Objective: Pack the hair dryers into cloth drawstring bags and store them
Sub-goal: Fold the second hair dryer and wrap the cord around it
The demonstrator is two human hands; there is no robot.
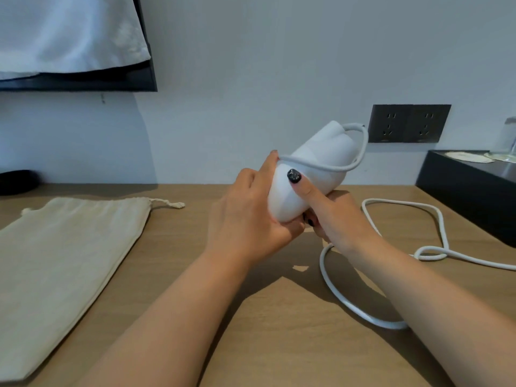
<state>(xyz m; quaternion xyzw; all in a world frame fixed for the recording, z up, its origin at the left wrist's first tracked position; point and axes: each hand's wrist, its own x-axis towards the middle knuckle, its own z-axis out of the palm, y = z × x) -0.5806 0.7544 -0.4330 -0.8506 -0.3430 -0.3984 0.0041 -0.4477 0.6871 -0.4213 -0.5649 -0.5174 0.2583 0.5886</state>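
Note:
I hold a white hair dryer (312, 160) above the middle of the wooden table (279, 317). My left hand (248, 216) grips its near end from the left, fingers curled around it. From the right, my right hand (332, 216) grips it too, the thumb pressed on top. One turn of the white cord (388, 277) lies across the dryer's body; the rest trails in loops over the table to the right. A beige cloth drawstring bag (64, 261) lies flat on the left, its mouth toward the wall.
A dark double wall socket (409, 123) sits behind the dryer. A black tray (469, 188) with coasters and a glass stands at the right. A dark screen draped with a white cloth (69, 32) hangs at the upper left; a black object (16, 181) lies below it.

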